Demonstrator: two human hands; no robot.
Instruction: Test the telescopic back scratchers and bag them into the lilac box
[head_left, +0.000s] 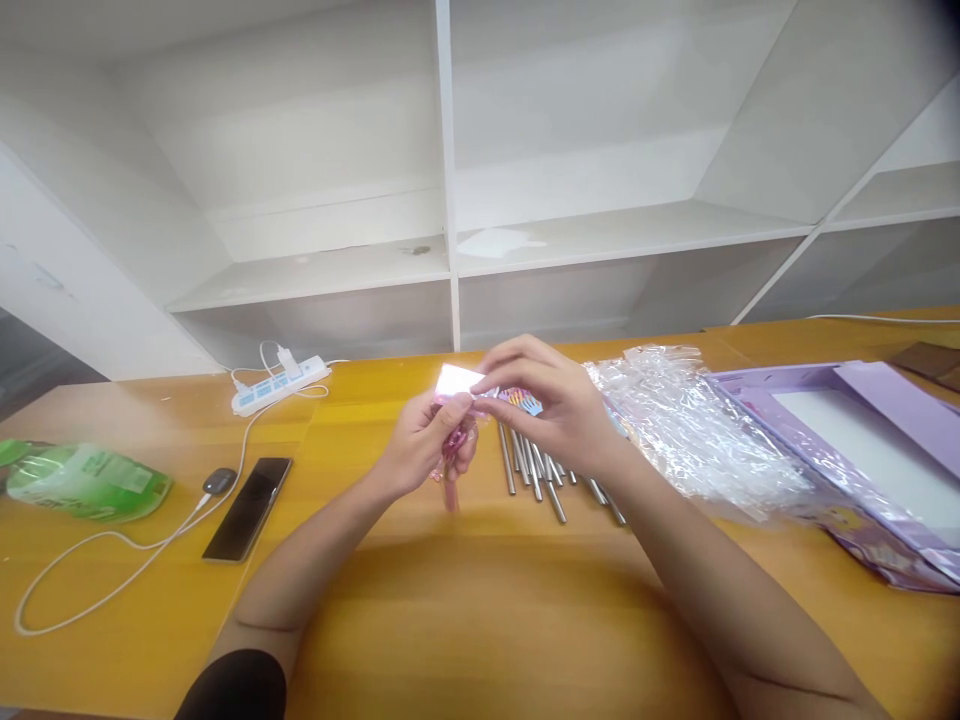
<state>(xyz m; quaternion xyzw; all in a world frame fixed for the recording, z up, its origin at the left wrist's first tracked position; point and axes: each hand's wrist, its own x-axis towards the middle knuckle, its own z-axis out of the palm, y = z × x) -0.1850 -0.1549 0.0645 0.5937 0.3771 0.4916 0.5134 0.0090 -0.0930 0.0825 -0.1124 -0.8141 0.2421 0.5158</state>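
Observation:
My left hand [426, 440] is closed around a shiny pink item [453, 440], whose kind I cannot make out. A pink strip [451, 495] hangs down below the fingers. Above the thumb shows a bright white card [456, 381], washed out by glare. With thumb and fingers, my right hand [553, 400] pinches the card's right edge. Beneath and behind the right hand lie several metal rods [534, 465], partly covered by the hand and forearm. Near them a colourful printed piece [523, 401] peeks out behind the right fingers.
Clear plastic bags [690, 430] are heaped right of the rods, beside a purple box [892, 540]. Leftward lie a black phone [247, 510], a white cable [142, 545], a green bottle [90, 482] and a power strip [281, 386]. White shelves [450, 180] rise behind the table.

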